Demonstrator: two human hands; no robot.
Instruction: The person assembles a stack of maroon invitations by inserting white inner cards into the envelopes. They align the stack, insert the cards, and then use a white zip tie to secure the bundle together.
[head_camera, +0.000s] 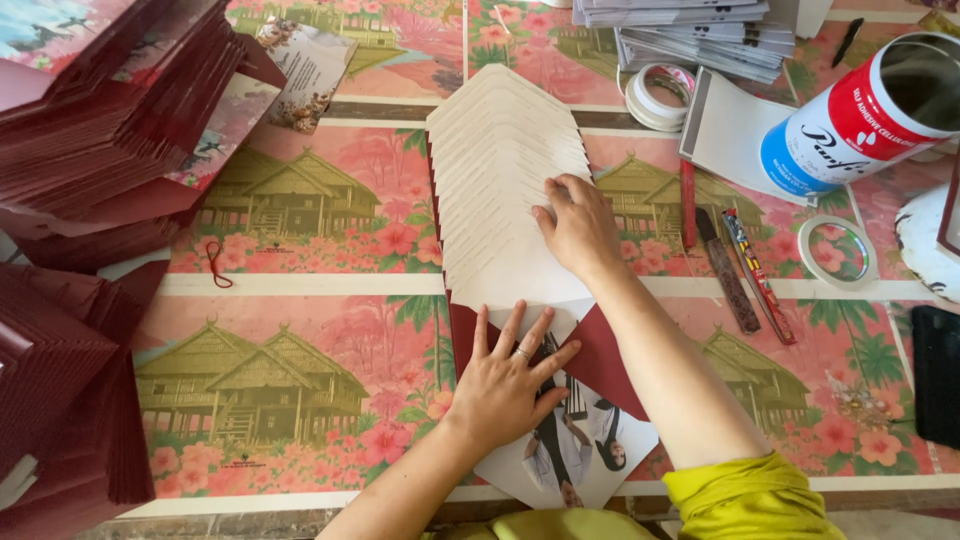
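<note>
A long fanned row of overlapping cream paper pieces (495, 170) with pointed ends lies down the middle of the patterned table cover (300, 230). My right hand (578, 228) lies flat on the near right part of this row. My left hand (508, 382) presses flat, fingers spread, on the nearest piece, a dark red folded sheet with a printed photo (590, 450) at the table's front edge. Neither hand grips anything.
Stacks of dark red folded sheets (110, 110) fill the left side. At the right lie a tipped cylindrical can (865, 115), tape rolls (838, 250), a white roll (655, 95), a knife and a cutter (745, 270). Piled booklets (700, 35) sit at the back.
</note>
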